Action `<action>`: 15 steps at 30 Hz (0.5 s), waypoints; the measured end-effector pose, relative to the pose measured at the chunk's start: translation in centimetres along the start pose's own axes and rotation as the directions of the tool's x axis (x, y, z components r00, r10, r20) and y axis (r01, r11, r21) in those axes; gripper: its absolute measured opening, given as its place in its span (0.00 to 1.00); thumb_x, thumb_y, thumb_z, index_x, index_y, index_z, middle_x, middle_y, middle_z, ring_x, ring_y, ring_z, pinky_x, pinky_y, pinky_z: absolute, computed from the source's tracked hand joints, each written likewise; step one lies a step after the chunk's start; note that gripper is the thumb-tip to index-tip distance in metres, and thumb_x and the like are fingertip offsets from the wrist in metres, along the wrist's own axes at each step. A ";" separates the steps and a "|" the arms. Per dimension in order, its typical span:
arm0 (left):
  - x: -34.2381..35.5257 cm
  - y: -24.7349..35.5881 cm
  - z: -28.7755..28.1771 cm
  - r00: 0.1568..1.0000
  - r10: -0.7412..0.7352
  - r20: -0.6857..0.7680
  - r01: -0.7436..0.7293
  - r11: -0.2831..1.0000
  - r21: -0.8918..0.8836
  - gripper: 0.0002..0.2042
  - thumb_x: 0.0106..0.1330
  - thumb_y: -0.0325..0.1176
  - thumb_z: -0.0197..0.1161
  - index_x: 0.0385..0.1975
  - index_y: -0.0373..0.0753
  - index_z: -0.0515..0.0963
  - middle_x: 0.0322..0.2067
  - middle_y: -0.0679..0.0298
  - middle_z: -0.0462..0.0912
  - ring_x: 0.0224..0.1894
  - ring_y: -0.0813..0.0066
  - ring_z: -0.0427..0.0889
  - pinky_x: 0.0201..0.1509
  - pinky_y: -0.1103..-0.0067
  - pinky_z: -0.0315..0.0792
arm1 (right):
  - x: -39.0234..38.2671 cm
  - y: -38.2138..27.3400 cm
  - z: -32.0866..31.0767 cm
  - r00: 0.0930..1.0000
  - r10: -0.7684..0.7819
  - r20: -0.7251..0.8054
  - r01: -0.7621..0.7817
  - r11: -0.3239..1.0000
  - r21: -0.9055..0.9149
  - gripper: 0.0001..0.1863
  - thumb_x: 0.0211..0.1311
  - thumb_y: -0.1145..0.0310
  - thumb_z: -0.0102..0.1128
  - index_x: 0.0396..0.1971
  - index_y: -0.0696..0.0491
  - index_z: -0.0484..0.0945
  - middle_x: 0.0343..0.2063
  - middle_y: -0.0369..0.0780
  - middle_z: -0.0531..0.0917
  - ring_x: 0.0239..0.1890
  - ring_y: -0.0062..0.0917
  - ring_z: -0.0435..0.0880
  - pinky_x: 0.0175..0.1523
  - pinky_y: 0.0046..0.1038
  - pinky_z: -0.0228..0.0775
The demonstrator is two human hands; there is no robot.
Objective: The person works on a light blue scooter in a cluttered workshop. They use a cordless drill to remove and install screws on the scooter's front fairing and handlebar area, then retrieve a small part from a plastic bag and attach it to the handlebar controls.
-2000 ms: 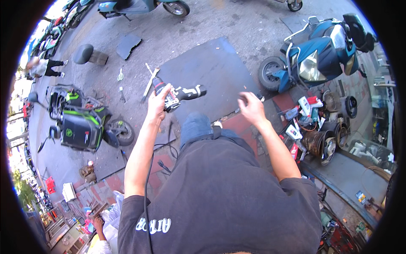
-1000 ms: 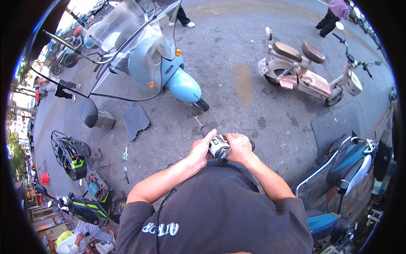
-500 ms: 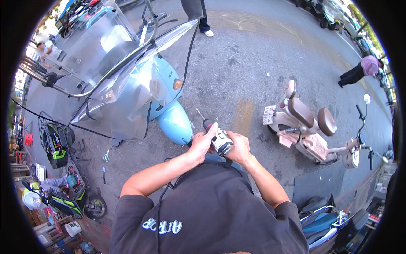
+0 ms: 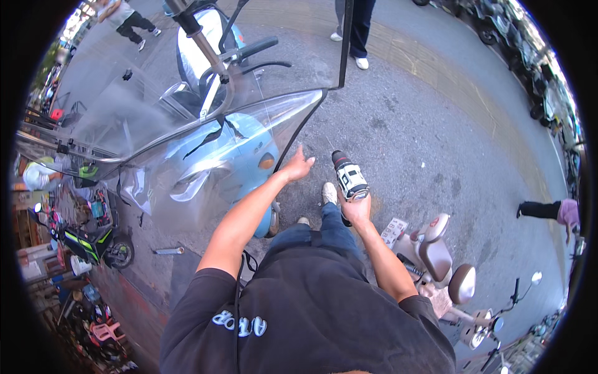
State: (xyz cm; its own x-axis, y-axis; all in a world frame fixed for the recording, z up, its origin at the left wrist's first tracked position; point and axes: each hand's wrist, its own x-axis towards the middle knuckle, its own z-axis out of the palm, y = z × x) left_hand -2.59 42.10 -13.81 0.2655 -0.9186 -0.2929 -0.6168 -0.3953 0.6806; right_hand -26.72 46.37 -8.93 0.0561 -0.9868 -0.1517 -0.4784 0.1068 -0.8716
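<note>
My right hand [image 4: 357, 209] is closed around the grip of a cordless drill [image 4: 353, 181], a white and black tool with a dark chuck. A thin bit points away from me over the pavement. My left hand [image 4: 298, 167] reaches forward with its index finger and thumb stretched apart, holding nothing visible. It is beside the black-trimmed edge of a clear plastic rain cover [image 4: 212, 146]; whether it touches the trim I cannot tell. Behind that cover stands a light blue scooter [image 4: 249, 146], partly seen through the plastic.
A cream and brown scooter [image 4: 434, 255] stands to my right. On the left are a black and green electric motorbike [image 4: 93, 240], a pink stool [image 4: 107, 331] and clutter. People stand ahead, one in dark trousers [image 4: 361, 31]. Metal tubing [image 4: 202, 43] rises above the blue scooter.
My hands have parted: the left has let go of the drill and moved forward to the cover's edge. The right keeps the drill, shifted right. My view has moved nearer the blue scooter.
</note>
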 end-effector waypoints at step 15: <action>-0.9 6.4 -15.4 0.514 -0.157 -0.843 0.112 0.987 -0.115 0.24 0.74 0.41 0.59 0.64 0.35 0.69 0.59 0.48 0.71 0.62 0.51 0.70 0.67 0.62 0.63 | 14.4 -7.4 8.8 0.432 -0.821 0.373 0.805 0.538 0.251 0.13 0.46 0.65 0.70 0.35 0.47 0.86 0.32 0.37 0.87 0.33 0.35 0.85 0.43 0.35 0.79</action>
State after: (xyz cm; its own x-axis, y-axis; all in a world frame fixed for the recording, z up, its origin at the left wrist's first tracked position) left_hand 4.61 40.43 1.14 0.8580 -0.4100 0.3093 -0.4939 -0.4933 0.7161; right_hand -14.70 32.43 -8.76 0.7436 -0.4691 0.4765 0.0082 -0.7062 -0.7080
